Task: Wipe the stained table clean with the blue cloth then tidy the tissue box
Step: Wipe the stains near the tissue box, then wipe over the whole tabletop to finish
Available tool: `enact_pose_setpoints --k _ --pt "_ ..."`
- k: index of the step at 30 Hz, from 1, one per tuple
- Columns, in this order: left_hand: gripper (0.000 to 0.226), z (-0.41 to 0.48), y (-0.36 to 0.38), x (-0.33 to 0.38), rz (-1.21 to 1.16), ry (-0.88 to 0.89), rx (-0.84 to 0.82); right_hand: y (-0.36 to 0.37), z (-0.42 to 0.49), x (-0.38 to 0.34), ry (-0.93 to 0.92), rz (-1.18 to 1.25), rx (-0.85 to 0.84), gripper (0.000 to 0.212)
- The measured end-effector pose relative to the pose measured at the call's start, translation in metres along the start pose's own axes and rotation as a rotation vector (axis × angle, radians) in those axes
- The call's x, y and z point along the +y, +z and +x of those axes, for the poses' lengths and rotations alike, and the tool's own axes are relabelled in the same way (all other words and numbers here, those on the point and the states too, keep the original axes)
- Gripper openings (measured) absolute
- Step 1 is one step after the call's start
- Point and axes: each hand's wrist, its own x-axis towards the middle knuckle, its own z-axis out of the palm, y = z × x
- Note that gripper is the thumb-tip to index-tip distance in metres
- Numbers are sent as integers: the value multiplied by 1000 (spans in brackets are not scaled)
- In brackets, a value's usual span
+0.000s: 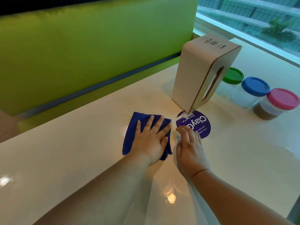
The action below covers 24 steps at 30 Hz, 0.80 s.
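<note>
The blue cloth [132, 132] lies folded flat on the glossy white table [81, 159], just left of centre. My left hand [151, 138] presses down on it with the fingers spread. My right hand [189, 148] rests flat on the table beside the cloth, its fingertips over the edge of a round purple sticker [198, 122]. It holds nothing. The white tissue box [199, 73] stands upright on its end behind the sticker, its slot facing right with a tissue showing inside.
Three clear jars stand to the right of the box, with a green lid [233, 75], a blue lid [254, 86] and a pink lid [282, 99]. A green padded bench back [97, 43] runs behind the table. A window [259, 17] borders the right side.
</note>
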Motion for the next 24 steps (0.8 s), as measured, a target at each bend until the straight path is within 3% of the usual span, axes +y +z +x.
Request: enact_pose_setpoints --k 5,6,8,10,13,15,18,21,24 --pt "51 -23 6 9 -32 79 -37 -1 2 -1 1 -12 -24 40" --pt "49 -25 2 5 -155 93 -61 -2 2 -2 -3 -16 -36 41" --pt "44 -29 -16 -7 -644 11 -58 -4 1 -2 -4 -40 -77 38" --pt "40 -39 -36 -24 -1010 -124 68 -9 3 -5 2 -95 -120 41" --pt "39 -65 -53 -49 -1020 -196 262 -11 16 -30 -135 -112 -159 52" --pt "38 -83 -52 -62 -958 -258 320 1 27 -53 -265 -136 -329 69" --pt "39 -105 -47 -75 -907 -346 357 29 40 -70 -203 -262 -456 92" --pt "40 -118 -42 -83 -859 -370 350 44 55 -75 -99 -281 -409 88" --pt "41 -128 -37 -96 -725 -361 341 41 43 -75 -161 -283 -413 74"
